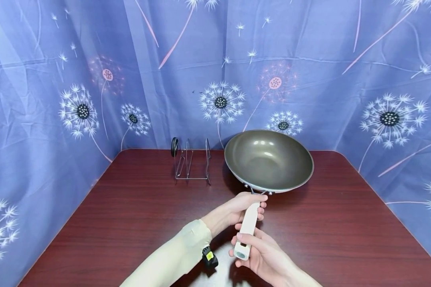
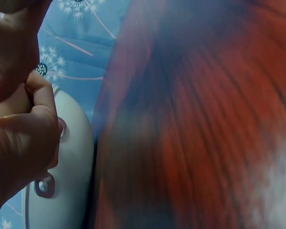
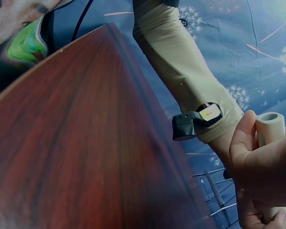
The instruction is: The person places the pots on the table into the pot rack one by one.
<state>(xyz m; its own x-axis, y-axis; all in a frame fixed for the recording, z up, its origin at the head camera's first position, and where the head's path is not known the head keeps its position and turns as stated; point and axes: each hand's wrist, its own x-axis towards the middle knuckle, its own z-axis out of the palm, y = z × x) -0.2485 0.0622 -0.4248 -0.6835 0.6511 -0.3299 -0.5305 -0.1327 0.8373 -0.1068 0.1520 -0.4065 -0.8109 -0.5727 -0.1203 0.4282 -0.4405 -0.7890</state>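
A wok (image 1: 269, 159) with a dark, shiny inside and pale outside is over the back right of the table, its open side tilted toward me. Its cream handle (image 1: 250, 220) points back at me. My left hand (image 1: 241, 205) grips the handle close to the wok, thumb along the top. Lower down, my right hand (image 1: 263, 253) holds the handle's end, with the thumb across it. The left wrist view catches the wok's pale outer wall (image 2: 74, 143) and a rivet. In the right wrist view, the handle's hollow end (image 3: 270, 125) sticks up beside the right hand.
At the back of the table (image 1: 136, 207), left of the wok, stands a wire rack (image 1: 192, 179) with a black round piece (image 1: 174, 147) on its left side. A blue dandelion-print curtain (image 1: 186, 87) hangs behind and along both sides. A black camera (image 1: 210, 257) is strapped to the left wrist.
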